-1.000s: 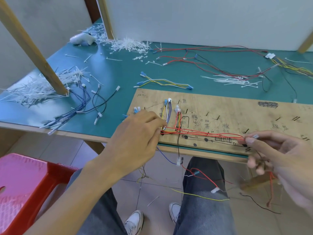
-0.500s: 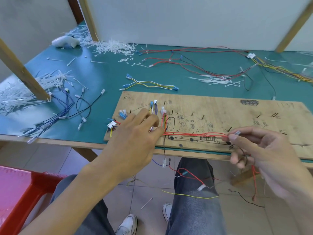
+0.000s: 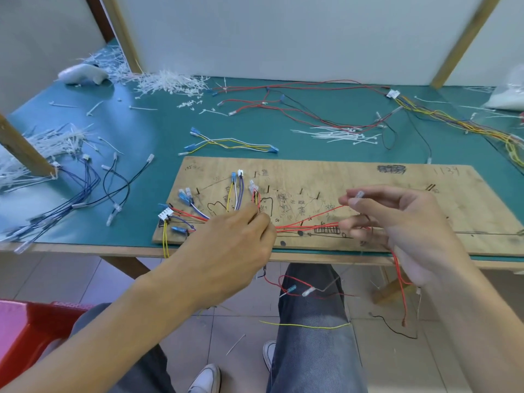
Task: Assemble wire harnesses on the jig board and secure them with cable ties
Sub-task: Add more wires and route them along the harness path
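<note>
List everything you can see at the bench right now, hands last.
jig board: one, wooden, near edge of table.
table: one, green top.
red wires: bundle, red, along the board between the hands.
cable ties: many, white, heaps left, back left, behind board.
yellow-white wires: one set, blue terminals, behind board.
blue and black wires: cluster, left of board.
white tool: one, back left.
stool: one, red, floor lower left.
left hand: one, pinches the red wires.
right hand: one, pinches one red wire's tip.
</note>
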